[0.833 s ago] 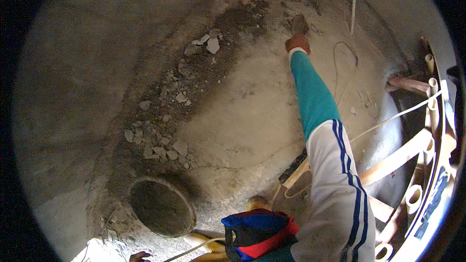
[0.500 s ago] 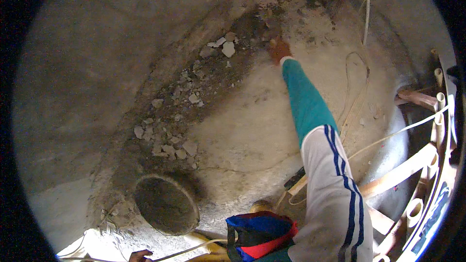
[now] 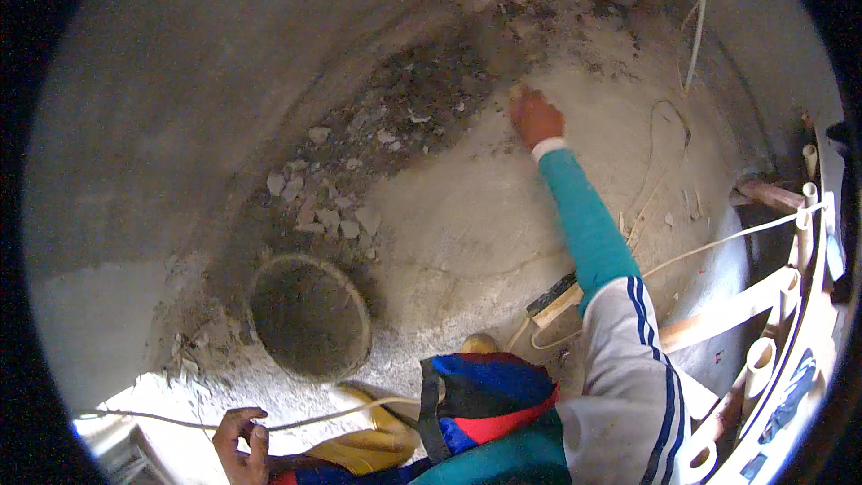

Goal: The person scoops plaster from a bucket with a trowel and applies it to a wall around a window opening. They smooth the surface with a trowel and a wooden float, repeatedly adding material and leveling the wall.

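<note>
My right hand reaches far over the grey floor, its fingers closed. Something small and tan shows at its fingertips; blur hides what it is. Beside the hand, on its left, lies a strip of broken rubble with pale chunks and dark dirt. My left hand is low at the left, thumb and fingers bent but apart, with nothing seen in it. A thin pale cable passes close by that hand. Ahead of it a round, dusty basin stands on the floor; its inside looks dark.
At the right edge are light pipes and a wooden plank. A wooden piece with a black end lies by my right sleeve. A yellow boot shows at the bottom. A curved wall rises behind the rubble.
The view has shifted, with the basin higher in it. My right hand has drawn back nearer from the rubble. Pale chunks at the far rubble no longer show. More of my left hand is visible.
</note>
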Available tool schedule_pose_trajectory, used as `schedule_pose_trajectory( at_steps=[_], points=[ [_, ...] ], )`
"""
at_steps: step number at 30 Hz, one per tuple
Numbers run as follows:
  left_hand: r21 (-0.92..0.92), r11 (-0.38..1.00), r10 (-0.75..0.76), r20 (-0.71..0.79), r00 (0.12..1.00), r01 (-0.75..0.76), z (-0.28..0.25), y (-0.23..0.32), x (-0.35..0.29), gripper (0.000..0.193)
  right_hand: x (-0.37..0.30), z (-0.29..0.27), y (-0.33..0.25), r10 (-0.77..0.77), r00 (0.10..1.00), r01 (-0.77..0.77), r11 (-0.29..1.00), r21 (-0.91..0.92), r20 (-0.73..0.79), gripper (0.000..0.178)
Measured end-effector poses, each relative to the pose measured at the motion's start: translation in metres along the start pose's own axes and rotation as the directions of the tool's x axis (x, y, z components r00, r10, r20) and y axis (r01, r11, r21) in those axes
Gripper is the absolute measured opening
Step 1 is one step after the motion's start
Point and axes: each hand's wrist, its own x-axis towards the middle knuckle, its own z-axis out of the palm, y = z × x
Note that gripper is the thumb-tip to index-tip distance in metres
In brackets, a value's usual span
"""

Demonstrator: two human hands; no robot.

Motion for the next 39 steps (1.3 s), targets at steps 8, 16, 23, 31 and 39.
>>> schedule_pose_trajectory(
  at_steps=[8, 16, 23, 31, 39],
  points=[
    [-0.007, 0.988, 0.154, -0.086, 0.984, -0.155, -0.002, -0.014, -0.013, 0.029, -0.008, 0.063, -0.069, -0.167, 0.976, 0.117, 0.943, 0.312, 0.138, 0.052],
    [-0.047, 0.953, 0.293, -0.1, 0.951, -0.299, -0.004, -0.005, -0.027, 0.022, -0.07, 0.073, -0.17, -0.547, 0.815, 0.471, 0.818, 0.331, 0.191, 0.052],
    [0.02, 0.85, 0.527, -0.007, 0.85, -0.526, 0.0, -0.013, -0.041, 0.023, -0.109, 0.01, -0.179, -0.235, 0.86, -0.075, 0.82, 0.567, 0.454, 0.057],
    [0.067, 0.654, 0.753, 0.041, 0.657, -0.753, 0.006, -0.037, -0.036, 0.02, -0.191, -0.141, -0.211, -0.405, 0.839, 0.068, 0.739, 0.67, 0.363, 0.046],
    [0.174, 0.63, 0.755, 0.091, 0.649, -0.757, 0.012, -0.056, -0.058, 0.023, -0.268, -0.182, -0.278, -0.74, 0.653, 0.628, 0.647, 0.433, 0.16, 0.043]
  ],
)
